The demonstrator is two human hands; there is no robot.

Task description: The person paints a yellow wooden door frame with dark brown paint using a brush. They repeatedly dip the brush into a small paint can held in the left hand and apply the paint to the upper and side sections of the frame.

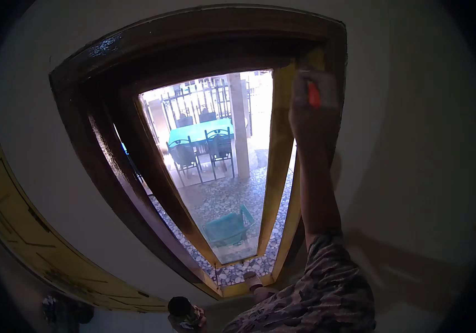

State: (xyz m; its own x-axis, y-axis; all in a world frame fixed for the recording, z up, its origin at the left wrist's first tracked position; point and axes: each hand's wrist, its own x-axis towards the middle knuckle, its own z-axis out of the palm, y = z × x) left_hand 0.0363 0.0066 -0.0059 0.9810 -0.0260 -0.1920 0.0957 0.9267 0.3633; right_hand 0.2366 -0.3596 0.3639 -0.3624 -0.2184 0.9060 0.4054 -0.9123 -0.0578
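Camouflage sleeve (326, 288) sits closest to us at the bottom edge, and from it our forearm goes straight up the right side of the opening. Biggest thing in view is the pale wall (415, 166), and set in it the wooden door frame (110, 150), dark glossy brown along the top and left, yellow down the right jamb. Off to the left hangs a yellow door leaf (32, 238), and through the opening we see a tiled patio (224, 200) with a teal table and chairs. Our right hand (314, 108) is closed firmly round an orange-handled brush (314, 95), high in the frame's top right corner where brown meets yellow; the bristles we can't make out. Low down, our left hand (198, 321) is at a small dark round tin (181, 306), but it's too dim to tell how we're holding it. Now the risks, as we judge them. Working overhead, a loaded brush may run back down the handle onto our hand and forearm. The wall lies just beside that corner, so one wobble puts brown on it. The shiny left jamb looks wet, and a turn of the shoulder could smear it. And with our eyes up, the tin could tilt unnoticed and spill.
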